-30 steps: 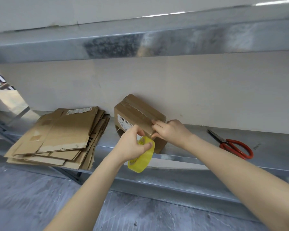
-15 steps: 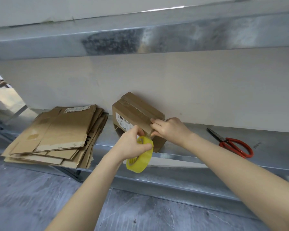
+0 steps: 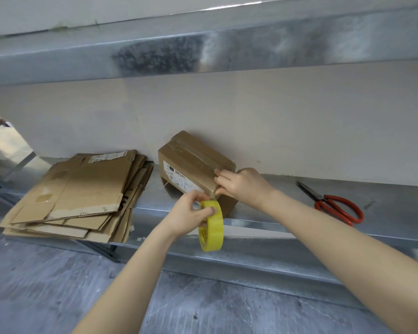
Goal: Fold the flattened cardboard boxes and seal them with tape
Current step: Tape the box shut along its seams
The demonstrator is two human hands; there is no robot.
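A folded brown cardboard box (image 3: 191,160) with a white label stands tilted on the metal shelf (image 3: 275,208), against the back wall. Clear tape runs along its top seam. My right hand (image 3: 239,186) presses on the box's near top corner, fingers flat on the tape end. My left hand (image 3: 191,213) grips a yellow tape roll (image 3: 211,225) just below that corner, at the shelf's front edge. A short stretch of tape links roll and box. A stack of flattened cardboard boxes (image 3: 77,194) lies to the left on the shelf.
Red-handled scissors (image 3: 333,203) lie on the shelf to the right. An upper metal shelf (image 3: 203,51) overhangs the work area. Grey floor (image 3: 58,285) lies below the shelf's front edge.
The left hand has drawn the tape roll slightly down and right, turning it more edge-on. The right hand stays pressed on the box corner.
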